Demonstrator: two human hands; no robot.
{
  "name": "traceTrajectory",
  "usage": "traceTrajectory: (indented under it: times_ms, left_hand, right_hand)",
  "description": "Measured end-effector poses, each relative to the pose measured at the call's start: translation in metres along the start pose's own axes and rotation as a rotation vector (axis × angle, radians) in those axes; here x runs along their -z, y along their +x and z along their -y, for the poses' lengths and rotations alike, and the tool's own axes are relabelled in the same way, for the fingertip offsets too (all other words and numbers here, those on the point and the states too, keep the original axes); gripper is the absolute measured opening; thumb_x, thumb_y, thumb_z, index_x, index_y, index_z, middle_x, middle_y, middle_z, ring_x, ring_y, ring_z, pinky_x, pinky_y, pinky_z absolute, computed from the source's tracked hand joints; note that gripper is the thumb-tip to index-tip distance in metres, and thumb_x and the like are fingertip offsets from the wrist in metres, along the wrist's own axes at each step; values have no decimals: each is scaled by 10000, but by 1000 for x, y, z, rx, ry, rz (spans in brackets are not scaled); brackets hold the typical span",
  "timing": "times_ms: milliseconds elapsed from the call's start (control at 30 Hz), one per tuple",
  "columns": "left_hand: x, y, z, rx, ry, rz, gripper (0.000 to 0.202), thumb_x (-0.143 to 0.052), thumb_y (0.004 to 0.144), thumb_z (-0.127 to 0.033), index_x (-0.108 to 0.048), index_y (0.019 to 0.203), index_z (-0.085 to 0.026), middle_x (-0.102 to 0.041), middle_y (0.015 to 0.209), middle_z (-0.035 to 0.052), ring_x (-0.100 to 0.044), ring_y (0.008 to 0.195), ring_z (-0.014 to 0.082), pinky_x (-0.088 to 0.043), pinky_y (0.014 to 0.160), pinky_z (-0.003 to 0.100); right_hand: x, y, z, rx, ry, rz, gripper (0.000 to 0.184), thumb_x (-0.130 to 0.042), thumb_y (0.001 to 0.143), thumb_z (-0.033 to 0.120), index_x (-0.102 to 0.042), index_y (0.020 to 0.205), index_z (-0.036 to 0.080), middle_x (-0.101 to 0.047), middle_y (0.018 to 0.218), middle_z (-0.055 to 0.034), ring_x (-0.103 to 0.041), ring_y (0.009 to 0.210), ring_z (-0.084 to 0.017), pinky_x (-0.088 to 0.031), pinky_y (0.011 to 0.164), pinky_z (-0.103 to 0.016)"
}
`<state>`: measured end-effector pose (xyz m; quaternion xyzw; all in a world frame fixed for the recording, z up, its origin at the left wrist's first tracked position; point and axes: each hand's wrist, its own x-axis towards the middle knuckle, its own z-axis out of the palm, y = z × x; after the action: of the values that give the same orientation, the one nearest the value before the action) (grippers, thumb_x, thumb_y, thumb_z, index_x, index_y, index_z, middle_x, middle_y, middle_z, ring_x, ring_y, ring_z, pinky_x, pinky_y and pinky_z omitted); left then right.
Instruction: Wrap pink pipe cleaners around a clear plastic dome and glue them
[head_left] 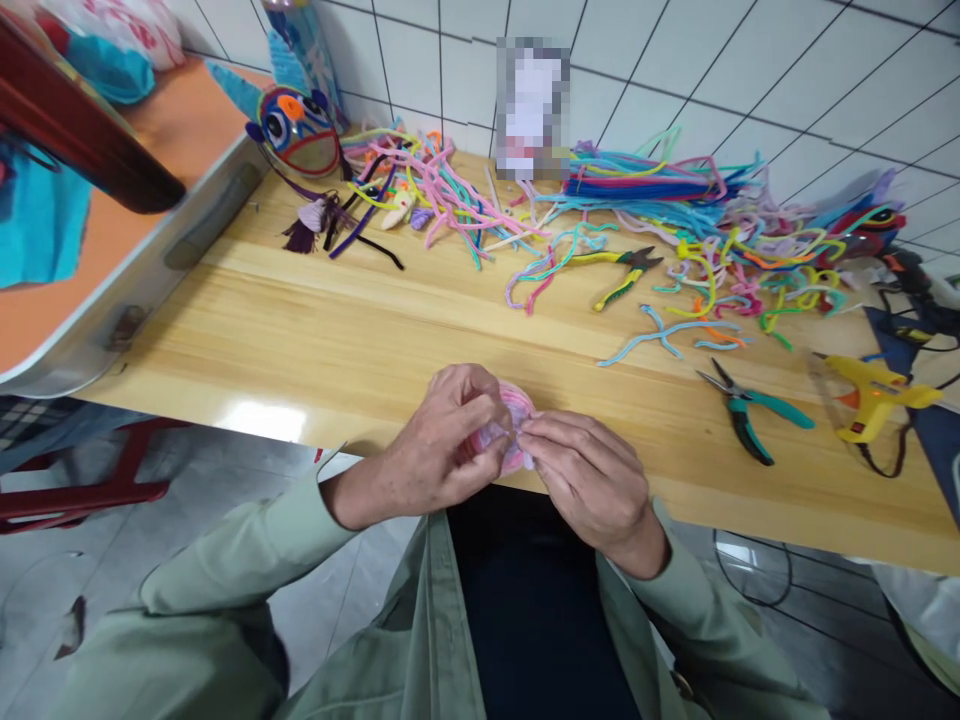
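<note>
Close to the table's front edge, my two hands come together over a small round piece of pink and lilac pipe cleaners, coiled in rings. My left hand is closed on its left side, thumb and fingers bent around the rim. With fingertips pinched, my right hand grips the lilac part at the right of the coil. The fingers cover much of the piece, so its inner shape is partly hidden.
Loose pipe cleaners lie along the wall. Yellow-handled pliers, teal-handled pliers and a yellow glue gun lie to the right. At the back left stands a decorated face figure beside an orange tray table.
</note>
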<state>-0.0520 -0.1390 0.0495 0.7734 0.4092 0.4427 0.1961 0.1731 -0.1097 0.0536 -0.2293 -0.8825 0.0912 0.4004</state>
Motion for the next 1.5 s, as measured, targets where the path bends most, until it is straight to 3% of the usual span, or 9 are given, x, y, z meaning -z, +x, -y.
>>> traceTrajectory:
  times_ms: [133,333,500,767,1200,1333,1500]
  left_hand:
    - [-2,1,-2,27,-46,20,202,-589,946,-112,-615,1115,-220,-666,1161,90,-620,1113,235,-519,953,404]
    - [-3,0,-12,107,1,2,110,-582,953,-123,-610,1006,-216,-661,1104,62,-601,1090,226,-471,966,411]
    - [-4,-4,-17,147,73,-10,102,-570,971,-148,-624,1023,-218,-641,1089,67,-587,1056,230,-459,933,414]
    - [-13,-16,-17,113,164,-85,121,-614,968,-143,-637,1054,-225,-624,1145,60,-557,1052,229,-409,945,423]
    - [-22,-18,-20,138,196,-172,60,-595,1005,-182,-589,1008,-241,-605,1075,47,-574,1032,227,-419,920,437]
    - [-21,-20,-20,151,202,-168,47,-615,1007,-193,-609,1013,-239,-623,1086,53,-581,1033,231,-423,917,441]
    - [-10,-17,-23,163,153,-107,127,-596,988,-134,-657,1045,-229,-641,1073,52,-580,1009,218,-437,915,428]
  right_hand:
    - [0,2,1,14,-1,-1,266,-699,933,-11,-780,1103,177,-848,1035,-94,-821,995,-216,-703,911,-360]
    - [-1,3,3,46,-29,-6,258,-678,960,9,-769,1117,192,-842,1034,-85,-818,996,-212,-704,906,-362]
    - [-2,1,7,16,-43,-20,250,-695,953,15,-751,1120,192,-846,1029,-98,-823,962,-212,-708,883,-364]
    - [-2,-8,11,21,-86,-62,258,-716,939,6,-751,1125,181,-847,1036,-100,-823,987,-225,-711,894,-372]
    - [1,-5,14,47,-53,-2,236,-713,970,51,-783,1162,169,-854,1045,-102,-823,1005,-230,-708,920,-372]
    - [1,-5,13,50,-65,11,256,-682,995,66,-774,1198,190,-857,1056,-86,-826,1006,-223,-708,928,-378]
    - [1,-5,11,76,-47,-3,219,-675,974,18,-769,1139,127,-853,1035,-132,-827,1010,-239,-706,932,-377]
